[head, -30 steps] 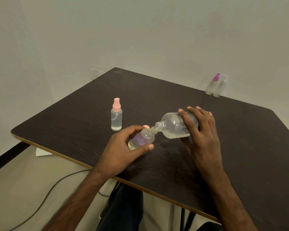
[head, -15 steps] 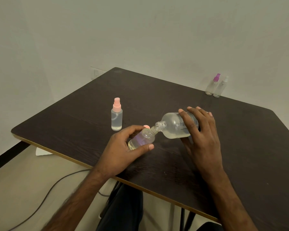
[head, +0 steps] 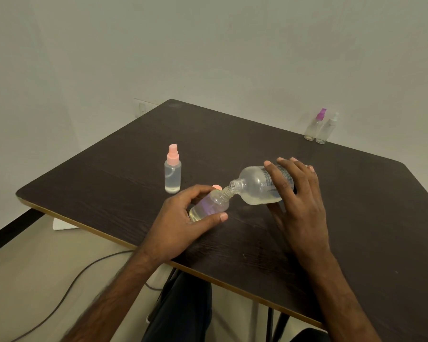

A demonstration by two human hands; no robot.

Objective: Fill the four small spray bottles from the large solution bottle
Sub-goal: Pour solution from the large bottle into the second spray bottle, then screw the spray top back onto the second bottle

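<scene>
The large solution bottle (head: 260, 185) is tipped almost flat above the middle of the desk's near half. Its open neck meets the threaded mouth of a small uncapped spray bottle (head: 209, 206), which leans back toward the near-left edge with pale liquid pooled in its lower end. The left hand (head: 181, 225) wraps that small bottle, thumb along the near side and fingers curled over the far side. The right hand (head: 297, 201) clasps the big bottle around its label, fingers draped over the top. A pink-capped spray bottle (head: 172, 171) stands upright toward the left edge, just beyond the left hand. A purple-capped bottle (head: 313, 127) and a white-capped bottle (head: 328, 130) stand side by side at the far edge against the wall. The desk (head: 356, 218) is dark woodgrain with a light rim. Behind it are plain pale walls, with a wall socket (head: 141, 108) at the far corner. On the beige floor lie a grey cable (head: 59, 299) and something white (head: 62, 224) beneath the left edge.
</scene>
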